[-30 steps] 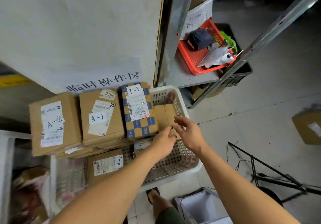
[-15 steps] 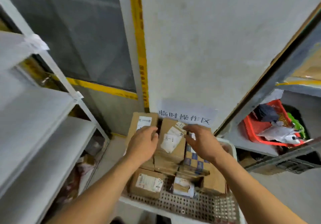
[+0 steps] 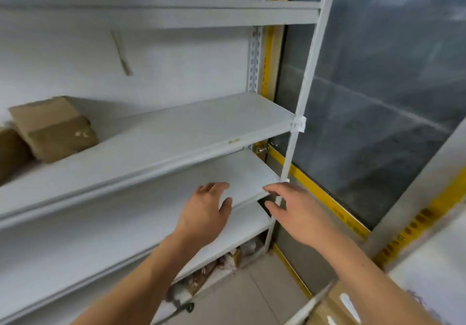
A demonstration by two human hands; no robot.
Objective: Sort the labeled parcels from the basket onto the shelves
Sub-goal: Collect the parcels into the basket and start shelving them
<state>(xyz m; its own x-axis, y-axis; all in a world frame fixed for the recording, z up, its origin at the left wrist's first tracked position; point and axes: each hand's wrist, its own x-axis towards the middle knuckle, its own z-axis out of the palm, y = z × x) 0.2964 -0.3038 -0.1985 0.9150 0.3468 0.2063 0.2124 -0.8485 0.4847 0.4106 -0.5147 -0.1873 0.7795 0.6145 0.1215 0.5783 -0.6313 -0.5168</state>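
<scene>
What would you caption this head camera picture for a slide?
Two empty hands, left hand and right hand, reach toward white shelves holding a cardboard box.

Empty hands, left [image 3: 204, 213] and right [image 3: 297, 213], before white shelves [image 3: 176, 133]; cardboard parcel [image 3: 54, 128] upper left.

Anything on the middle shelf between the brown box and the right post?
Nothing: head view shows bare shelf from the box to the post.
</scene>
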